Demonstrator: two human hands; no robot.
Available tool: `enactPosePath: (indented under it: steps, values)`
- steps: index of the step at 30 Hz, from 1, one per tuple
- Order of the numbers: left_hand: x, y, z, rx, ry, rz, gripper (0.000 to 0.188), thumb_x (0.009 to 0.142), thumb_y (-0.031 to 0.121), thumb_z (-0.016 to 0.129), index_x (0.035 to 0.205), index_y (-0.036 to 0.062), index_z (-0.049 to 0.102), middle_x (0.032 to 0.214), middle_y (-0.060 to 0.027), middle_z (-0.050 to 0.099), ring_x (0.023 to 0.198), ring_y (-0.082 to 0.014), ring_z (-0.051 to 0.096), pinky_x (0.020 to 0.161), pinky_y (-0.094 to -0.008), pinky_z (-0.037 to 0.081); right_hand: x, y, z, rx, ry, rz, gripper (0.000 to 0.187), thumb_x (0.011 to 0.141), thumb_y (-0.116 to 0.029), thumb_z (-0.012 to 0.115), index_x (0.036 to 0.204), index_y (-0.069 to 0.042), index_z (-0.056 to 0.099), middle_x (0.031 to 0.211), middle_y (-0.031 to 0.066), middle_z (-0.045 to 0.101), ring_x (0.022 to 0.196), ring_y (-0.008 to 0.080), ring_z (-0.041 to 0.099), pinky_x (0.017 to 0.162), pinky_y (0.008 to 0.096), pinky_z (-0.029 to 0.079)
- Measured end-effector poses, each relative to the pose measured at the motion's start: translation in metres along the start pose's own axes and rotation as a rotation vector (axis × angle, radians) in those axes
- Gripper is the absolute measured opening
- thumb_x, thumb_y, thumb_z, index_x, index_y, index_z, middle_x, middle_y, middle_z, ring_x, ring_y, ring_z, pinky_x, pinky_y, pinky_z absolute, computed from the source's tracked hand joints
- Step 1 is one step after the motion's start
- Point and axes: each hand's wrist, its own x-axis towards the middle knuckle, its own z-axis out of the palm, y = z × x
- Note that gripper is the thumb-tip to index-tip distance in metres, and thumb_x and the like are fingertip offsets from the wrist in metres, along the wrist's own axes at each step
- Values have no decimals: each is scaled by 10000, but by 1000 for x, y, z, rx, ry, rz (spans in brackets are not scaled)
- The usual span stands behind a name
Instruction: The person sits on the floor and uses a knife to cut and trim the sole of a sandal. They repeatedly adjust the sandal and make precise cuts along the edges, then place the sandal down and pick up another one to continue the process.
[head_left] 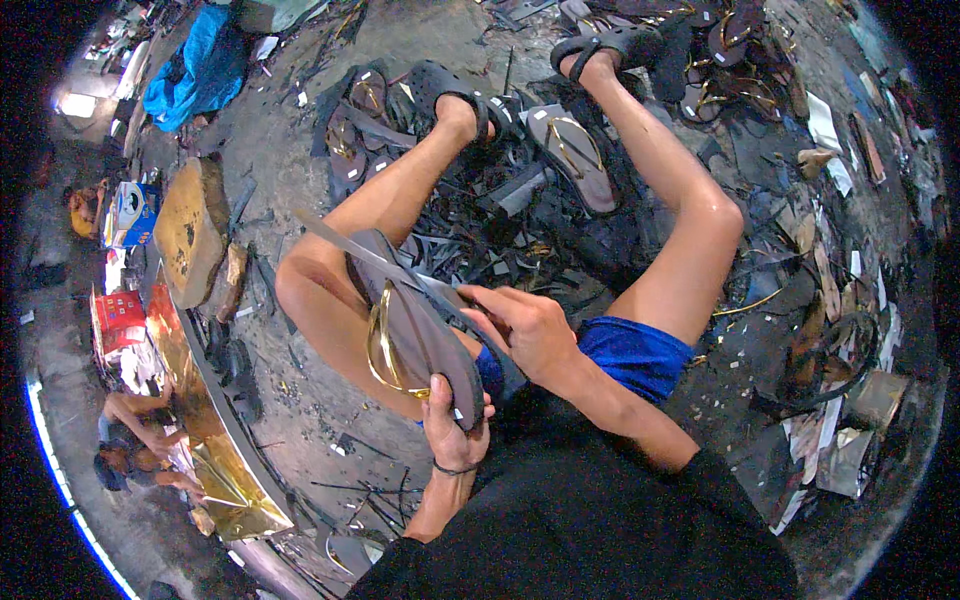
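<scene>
I sit on the floor with my knees up. My left hand [455, 425] grips the heel end of a brown sandal [420, 330] with a gold strap [380, 345], holding it on edge over my left thigh. My right hand [525, 325] grips the handle of a long knife [365, 255], whose blade lies along the sandal's sole edge and points up and to the left. Both feet wear dark strapped sandals [600, 45].
Dark offcuts [480, 230] litter the floor between my legs. Finished brown sandals [575, 155] lie by my feet. A wooden block [190, 225] and gold sheet [205, 430] sit at left, a blue cloth [195, 70] beyond. Another person [135, 440] sits lower left.
</scene>
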Motion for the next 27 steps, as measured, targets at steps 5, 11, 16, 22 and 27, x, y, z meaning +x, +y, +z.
enactPosePath:
  steps: [5, 11, 16, 22, 27]
  values:
    - [-2, 8, 17, -122, 31, -40, 429, 974, 475, 559, 1022, 53, 615, 734, -62, 635, 596, -150, 621, 504, -257, 528, 33, 3, 22, -41, 82, -112, 250, 898, -244, 697, 1102, -98, 697, 789, 108, 669, 632, 256, 657, 564, 363, 532]
    - [-4, 16, 26, -195, 2, -24, 431, 968, 494, 571, 1009, 67, 616, 753, -47, 620, 639, -136, 586, 531, -243, 488, 47, -3, 36, -82, 169, -154, 241, 901, -271, 689, 1078, -109, 711, 896, 99, 712, 736, 288, 700, 627, 376, 569]
    - [-5, 14, 23, -220, 18, -14, 442, 956, 503, 590, 983, 63, 621, 780, -46, 618, 665, -130, 583, 531, -235, 482, 58, -12, 30, -95, 86, -88, 269, 926, -331, 644, 1078, -118, 707, 906, 112, 712, 759, 307, 703, 637, 395, 571]
    - [-8, 18, 27, -271, 11, 25, 430, 956, 473, 604, 979, 44, 606, 772, -63, 611, 642, -142, 595, 527, -231, 514, 68, -11, 42, -108, 27, -56, 324, 954, -400, 577, 1111, -140, 690, 881, 118, 706, 781, 335, 699, 662, 441, 569]
    - [-24, 4, 8, 137, 52, 11, 371, 964, 401, 598, 1054, 42, 570, 783, -73, 626, 609, -170, 608, 532, -251, 527, 92, 19, 15, 55, 2, 165, 346, 949, -362, 602, 946, -27, 684, 759, 180, 674, 701, 342, 666, 652, 455, 512]
